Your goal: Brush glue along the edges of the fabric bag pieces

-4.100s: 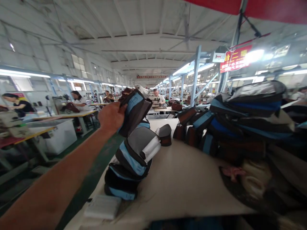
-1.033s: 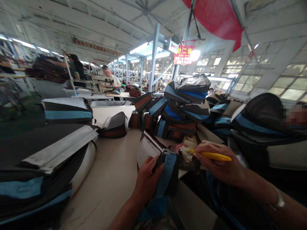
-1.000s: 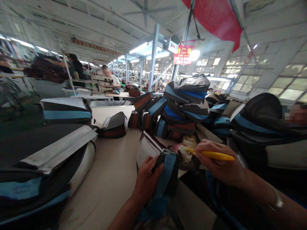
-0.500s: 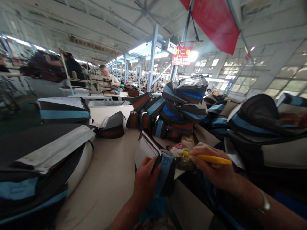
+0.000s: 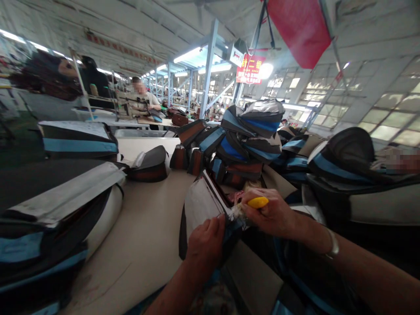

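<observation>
My left hand (image 5: 206, 245) is closed on the near edge of a half-made bag (image 5: 201, 199), which has a pale grey face, black sides and a white strip along its top edge. In my right hand (image 5: 271, 214) is a yellow-handled brush (image 5: 257, 202), gripped by the handle. Its head is down at the bag's corner, just right of my left fingers, and mostly hidden by my hand. Whitish, crusted stuff (image 5: 236, 212) shows at that spot. Behind my right hand, a cream-coloured container (image 5: 252, 185) is partly covered, with a pinkish bundle (image 5: 235, 197) beside it.
Stacked bag pieces in black, blue and brown (image 5: 251, 151) rise behind my hands. Larger bags crowd the right (image 5: 341, 153) and the left (image 5: 65, 192) of the beige tabletop (image 5: 141, 227). Across the way a person (image 5: 144, 98) sits at a machine.
The brush has gone from the whitish stuff beside the bag, leftward and down onto the bag's corner. My left hand has turned the bag so its pale face shows more.
</observation>
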The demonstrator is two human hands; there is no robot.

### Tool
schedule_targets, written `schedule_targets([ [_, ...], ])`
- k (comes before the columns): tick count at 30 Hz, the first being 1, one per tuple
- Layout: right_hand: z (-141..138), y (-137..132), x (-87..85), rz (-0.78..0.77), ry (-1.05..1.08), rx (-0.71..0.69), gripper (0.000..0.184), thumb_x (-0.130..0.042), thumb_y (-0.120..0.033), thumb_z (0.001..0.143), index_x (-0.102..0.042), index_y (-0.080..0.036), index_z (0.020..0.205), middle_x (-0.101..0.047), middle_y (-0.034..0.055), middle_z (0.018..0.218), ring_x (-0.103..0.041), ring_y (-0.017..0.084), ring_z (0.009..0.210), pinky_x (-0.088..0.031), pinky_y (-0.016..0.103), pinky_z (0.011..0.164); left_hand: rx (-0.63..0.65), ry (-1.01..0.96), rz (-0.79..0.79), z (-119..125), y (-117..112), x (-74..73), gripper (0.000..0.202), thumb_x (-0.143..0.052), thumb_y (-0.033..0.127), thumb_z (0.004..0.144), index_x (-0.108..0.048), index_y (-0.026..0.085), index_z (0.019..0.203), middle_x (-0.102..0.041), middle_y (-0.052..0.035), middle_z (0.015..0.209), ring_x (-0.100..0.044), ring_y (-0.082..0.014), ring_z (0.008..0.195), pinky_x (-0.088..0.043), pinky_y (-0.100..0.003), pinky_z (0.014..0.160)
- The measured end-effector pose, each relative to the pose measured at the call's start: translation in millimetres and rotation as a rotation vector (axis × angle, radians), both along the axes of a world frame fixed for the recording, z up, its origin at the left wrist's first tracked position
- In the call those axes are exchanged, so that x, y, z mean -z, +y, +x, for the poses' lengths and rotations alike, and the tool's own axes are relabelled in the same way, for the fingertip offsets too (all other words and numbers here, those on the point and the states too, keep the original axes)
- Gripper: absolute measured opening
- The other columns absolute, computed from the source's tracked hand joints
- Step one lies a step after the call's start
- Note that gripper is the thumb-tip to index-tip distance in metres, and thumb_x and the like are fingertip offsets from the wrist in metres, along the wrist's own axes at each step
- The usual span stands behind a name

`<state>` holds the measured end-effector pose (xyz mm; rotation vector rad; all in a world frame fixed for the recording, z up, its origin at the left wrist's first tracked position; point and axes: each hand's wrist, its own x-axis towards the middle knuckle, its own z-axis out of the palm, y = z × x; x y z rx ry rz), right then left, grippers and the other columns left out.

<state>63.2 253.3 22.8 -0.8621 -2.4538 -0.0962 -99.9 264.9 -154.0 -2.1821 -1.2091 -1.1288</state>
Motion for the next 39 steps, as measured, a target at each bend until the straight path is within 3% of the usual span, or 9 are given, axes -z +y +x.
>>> schedule_targets([
  [4,-7,4,-1.6,0.016,0.023,0.006,0.005,-0.055,-0.020,0.092,-0.057,-0.019,0.087,-0.063,0.0012,0.079,-0.058,0.015,0.072,-0.043,0.029,0.070,-0.020,0.027,-0.039,0,-2,-1.2,0.039,-0.053,0.011,0.087,-0.051,0.013,0.126,-0.061,-0.0042,0.088,-0.059,-0.0197,0.072,-0.048,-0.033,0.060],
  [8,-17,9,1.3,0.053,-0.187,-0.001,0.010,-0.051,-0.019,0.090,-0.055,-0.019,0.081,-0.061,0.0014,0.073,-0.056,0.017,0.068,-0.041,0.032,0.068,-0.003,0.039,-0.041,2,-5,-1.3,0.040,-0.053,0.008,0.086,-0.051,0.014,0.125,-0.062,-0.0043,0.090,-0.059,-0.0193,0.074,-0.049,-0.033,0.062],
  [15,-13,23,5.9,0.095,-0.074,0.033,0.012,-0.053,-0.023,0.093,-0.059,-0.019,0.084,-0.064,0.0024,0.077,-0.059,0.017,0.070,-0.045,0.032,0.071,0.040,-0.166,-0.021,-21,6,7.7,0.029,-0.050,0.015,0.092,-0.054,0.020,0.120,-0.063,-0.0018,0.086,-0.061,-0.0165,0.072,-0.048,-0.027,0.061],
  [19,-13,22,5.8,0.060,0.545,0.214,0.016,-0.062,-0.033,0.090,-0.063,-0.019,0.084,-0.060,-0.0004,0.067,-0.056,0.015,0.060,-0.046,0.026,0.058,-0.084,-0.492,-0.086,-57,11,14.5,0.029,-0.055,0.027,0.093,-0.051,0.019,0.121,-0.064,-0.0042,0.099,-0.063,-0.0147,0.078,-0.051,-0.025,0.069],
  [22,-22,14,18.2,-0.202,0.990,0.151,0.020,-0.071,-0.036,0.084,-0.064,-0.018,0.081,-0.054,-0.0036,0.058,-0.051,0.011,0.051,-0.045,0.020,0.052,-0.191,-0.644,-0.050,-80,6,23.4,0.021,-0.057,0.030,0.091,-0.056,0.017,0.107,-0.059,-0.0075,0.105,-0.061,-0.0153,0.079,-0.053,-0.027,0.070],
  [26,-32,1,49.9,-0.498,1.330,0.111,0.025,-0.082,-0.034,0.074,-0.067,-0.017,0.084,-0.057,-0.0022,0.064,-0.050,0.007,0.053,-0.044,0.013,0.050,-0.264,-0.582,-0.031,-95,-17,40.6,0.017,-0.051,0.021,0.091,-0.067,0.020,0.087,-0.056,-0.0082,0.103,-0.057,-0.0224,0.099,-0.053,-0.038,0.085],
  [32,-40,-9,76.1,-0.553,1.450,0.118,0.024,-0.085,-0.031,0.069,-0.068,-0.018,0.082,-0.060,-0.0014,0.071,-0.056,0.008,0.063,-0.049,0.013,0.059,-0.161,-0.567,-0.097,-83,-43,55.3,0.050,-0.060,0.038,0.087,-0.052,0.015,0.130,-0.050,-0.0162,0.122,-0.054,-0.0283,0.112,-0.054,-0.043,0.092],
  [35,-49,-12,77.7,-0.540,1.446,0.099,0.023,-0.085,-0.030,0.068,-0.068,-0.018,0.078,-0.060,-0.0004,0.071,-0.060,0.011,0.073,-0.051,0.015,0.065,-0.189,-0.605,-0.051,-70,-31,54.1,0.051,-0.066,0.034,0.085,-0.052,0.015,0.129,-0.055,-0.0151,0.116,-0.058,-0.0254,0.109,-0.055,-0.038,0.090],
  [39,-53,-13,71.0,-0.479,1.425,0.109,0.023,-0.083,-0.032,0.072,-0.067,-0.018,0.083,-0.059,-0.0020,0.068,-0.052,0.007,0.055,-0.045,0.014,0.053,0.049,-0.699,-0.117,-67,-11,36.1,0.027,-0.058,0.023,0.090,-0.064,0.018,0.116,-0.064,-0.0084,0.103,-0.064,-0.0172,0.095,-0.054,-0.028,0.086],
])
